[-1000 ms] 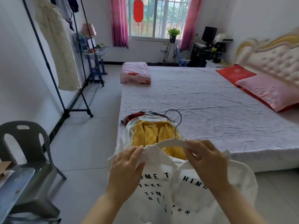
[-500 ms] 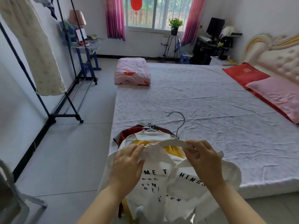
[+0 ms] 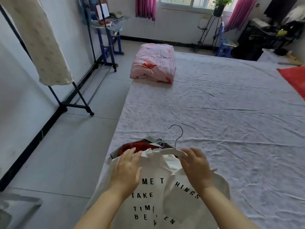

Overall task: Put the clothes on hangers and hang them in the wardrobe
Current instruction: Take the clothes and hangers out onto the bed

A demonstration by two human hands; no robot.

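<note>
Heap of red clothes (image 3: pixel 132 147) lies at the pale-sheeted bed's (image 3: pixel 231 113) near left corner, behind the white lettered T-shirt (image 3: pixel 153 172); right hand (image 3: pixel 196 167) grips its white plastic hanger (image 3: pixel 171 151), left hand's (image 3: pixel 127 169) straight fingers touch its collar.

Daylight pours in from the white-framed window (image 3: pixel 181 4) on the far wall, so I get a bright, even room; the pale lilac bedsheet (image 3: pixel 222 104) shows only soft crease shadows; the white plastic hanger (image 3: pixel 171 151) glints at its hook; the black metal clothes rack (image 3: pixel 76 105) bows near the left edge; the cream hanging garment (image 3: pixel 41 43) looks slightly smeared.
</note>
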